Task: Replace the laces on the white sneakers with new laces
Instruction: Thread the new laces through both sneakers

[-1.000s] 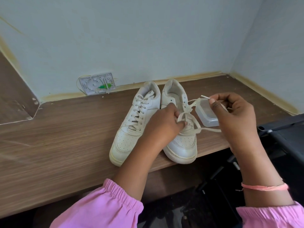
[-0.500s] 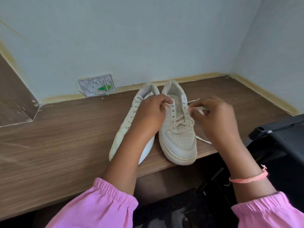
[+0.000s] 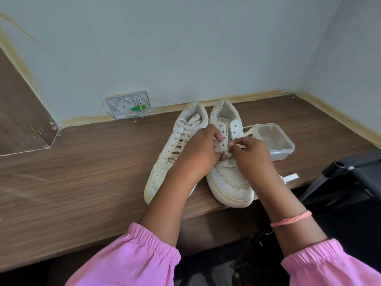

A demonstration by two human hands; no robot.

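Note:
Two white sneakers stand side by side on the wooden desk, toes toward me. The left sneaker point(image 3: 165, 162) is fully laced. On the right sneaker point(image 3: 228, 178) the upper eyelets are bare and only the lowest rows hold lace. My left hand point(image 3: 203, 149) grips this shoe's left eyelet flap, fingers curled over its edge. My right hand point(image 3: 251, 153) pinches the cream lace point(image 3: 250, 131) over the tongue; its loose end trails off to the right. Another lace end point(image 3: 290, 177) lies on the desk behind my right wrist.
A clear plastic box point(image 3: 276, 141) sits just right of the shoes. A white wall plate point(image 3: 128, 104) with a green part is at the back wall. A black chair arm point(image 3: 350, 172) juts in at right. The desk edge point(image 3: 103, 242) runs close under the shoes' toes.
My right hand has come down from holding the lace up and now pinches it at the shoe. My left hand slid from the lower laces to the eyelet flap. More eyelets are bare.

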